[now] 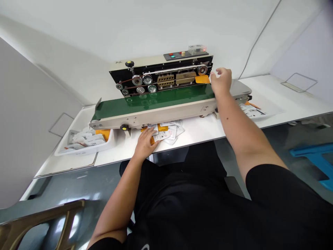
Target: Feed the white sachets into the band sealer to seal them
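My left hand [146, 141] lies on a pile of small white and orange packets [171, 132] at the table's front, in front of a band sealing machine [171, 74]. Its fingers are stretched over the top packets. At the machine's right end, an orange packet [202, 79] sits with its left side at the sealing bars. My right hand [221, 80] is just right of that packet, thumb and finger curved with a gap between them. Whether the thumb still touches the packet's edge I cannot tell. Below the sealing bars runs a green conveyor belt [156, 98].
A white bin [111, 141] of packets stands under the belt's left end. More packets [251, 110] lie in a tray at the right, partly behind my forearm. On the floor are a blue stool [316, 158] and a brown stool [66, 225]. Behind the machine is a wall.
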`<state>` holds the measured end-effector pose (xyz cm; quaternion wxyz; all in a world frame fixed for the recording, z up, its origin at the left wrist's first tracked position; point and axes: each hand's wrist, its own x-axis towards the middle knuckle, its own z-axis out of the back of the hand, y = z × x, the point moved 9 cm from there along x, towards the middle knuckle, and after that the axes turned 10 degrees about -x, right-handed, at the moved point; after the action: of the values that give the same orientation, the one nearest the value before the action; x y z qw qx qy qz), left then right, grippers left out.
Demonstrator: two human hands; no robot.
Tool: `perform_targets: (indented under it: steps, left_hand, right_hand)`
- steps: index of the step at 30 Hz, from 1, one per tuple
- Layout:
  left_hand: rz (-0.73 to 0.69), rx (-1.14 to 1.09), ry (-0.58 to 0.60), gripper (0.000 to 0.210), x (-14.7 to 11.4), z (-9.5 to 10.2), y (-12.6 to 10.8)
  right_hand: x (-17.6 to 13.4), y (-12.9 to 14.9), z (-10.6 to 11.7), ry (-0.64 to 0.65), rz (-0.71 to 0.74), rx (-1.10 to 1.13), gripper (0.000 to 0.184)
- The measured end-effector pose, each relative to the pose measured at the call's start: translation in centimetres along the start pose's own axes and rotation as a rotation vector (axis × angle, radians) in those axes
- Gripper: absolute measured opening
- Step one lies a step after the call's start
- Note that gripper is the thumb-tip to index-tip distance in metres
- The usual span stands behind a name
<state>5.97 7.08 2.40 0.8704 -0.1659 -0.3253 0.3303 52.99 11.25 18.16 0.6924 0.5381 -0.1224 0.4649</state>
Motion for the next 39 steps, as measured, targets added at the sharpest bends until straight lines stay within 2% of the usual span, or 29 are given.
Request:
perform_targets:
  steps: [1, 2, 3, 6, 8, 9, 11, 15, 19, 23, 27, 32, 35, 39]
  left_hand:
    - [0.01, 0.0, 0.005, 0.049, 0.0, -0.1, 0.2]
    - [0.021, -0.001, 0.008, 0.049, 0.0, -0.3, 0.4]
    - [0.029, -0.004, 0.008, 0.05, 0.0, -0.3, 0.5]
    - [0.018, -0.024, -0.004, 0.044, -0.1, -0.2, 0.2]
    - [-0.015, -0.042, 0.006, 0.036, -0.2, -0.1, -0.4]
    - [-0.033, -0.049, 0.021, 0.034, -0.3, -0.1, -0.8]
    - [-0.055, -0.046, 0.058, 0.039, -0.3, -0.2, -1.3]
    - [-0.027, -0.026, 0.102, 0.055, -0.3, -0.5, -1.3]
    - [-0.069, -0.118, 0.092, 0.038, -0.3, -0.2, -1.3]
    - [-0.17, -0.187, 0.011, 0.031, -0.7, 0.9, -1.8]
    - [-0.076, -0.228, -0.099, 0.029, -1.0, 2.2, -0.7]
    - [-0.027, -0.446, -0.087, 0.033, -1.1, 2.3, -0.1]
    - [0.038, -0.513, -0.174, 0.032, -1.3, 2.9, 1.0]
    - [0.159, -0.578, -0.369, 0.027, -2.0, 3.6, 3.3]
  right_hand:
    - [-2.3, 1.6, 1.1, -0.087, 0.035, -0.046, 0.023]
    - [-5.1, 3.1, 1.6, -0.122, 0.05, -0.076, 0.024]
    - [-8.3, 5.0, 1.3, -0.084, 0.106, -0.084, 0.025]
    - [-19.5, 10.8, -3.0, 0.372, 0.356, -0.026, 0.026]
    - [-26.2, 13.1, -5.5, 0.62, 0.478, 0.002, 0.036]
    - [-28.6, 13.5, -6.6, 0.709, 0.511, -0.009, 0.046]
    - [-31.5, 13.5, -8.3, 0.84, 0.543, -0.055, 0.063]
    - [-32.3, 13.0, -9.8, 0.943, 0.581, -0.069, 0.065]
    - [-31.8, 12.8, -9.5, 0.955, 0.565, -0.096, 0.063]
    - [-32.0, 12.8, -9.4, 0.976, 0.554, -0.134, 0.07]
    - [-32.0, 12.7, -9.5, 0.961, 0.545, -0.142, 0.077]
    - [-32.1, 12.6, -9.5, 0.945, 0.566, -0.173, 0.067]
    - [-32.1, 12.7, -9.4, 0.932, 0.584, -0.189, 0.057]
    - [-32.1, 12.7, -9.3, 0.909, 0.586, -0.2, 0.052]
